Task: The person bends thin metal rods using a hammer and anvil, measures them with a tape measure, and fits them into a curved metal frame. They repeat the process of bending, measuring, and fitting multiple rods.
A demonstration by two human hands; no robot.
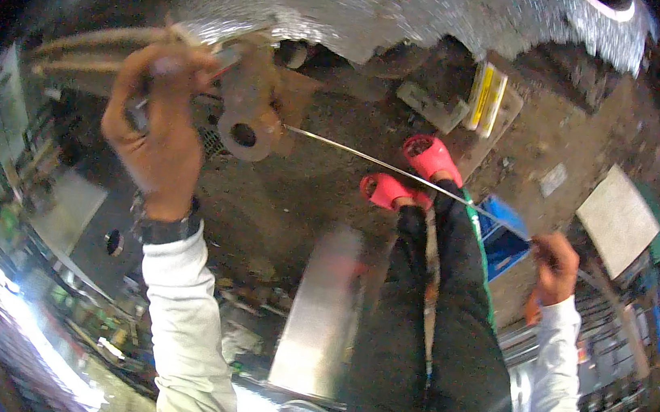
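Metal sheet (353, 5): the largest thing, shiny and dimpled, arching across from 10 to 1 o'clock, its lower edge ragged.
Ground (282, 200): bare brown dirt at the centre, scattered with scraps.
Legs (430, 323): dark trousers at 5 o'clock, ending in pink sandals (419, 171) near the centre.
Steel plate (320, 311): a flat grey panel at 6 o'clock, beside the legs.
Rusty fitting (248, 103): a brown, heavy-looking lump with a round hole, at 10 o'clock, touching the rod's far end.
Left hand (157, 117): at 10 o'clock, fingers closed round a dark handle of some tool; what the tool is I cannot tell.
Right hand (555, 264): at 4 o'clock, pinched tight on the near end of the rod.
Thin metal rod (399, 171): runs from the fitting across the sandals to the right hand. Judged light, springy and smooth, likely to whip or slip; best taken near an end, as here.
Containers: a blue box (505, 242) at 3 o'clock, contents hidden; yellow packets (486, 98) on a board at 1 o'clock.
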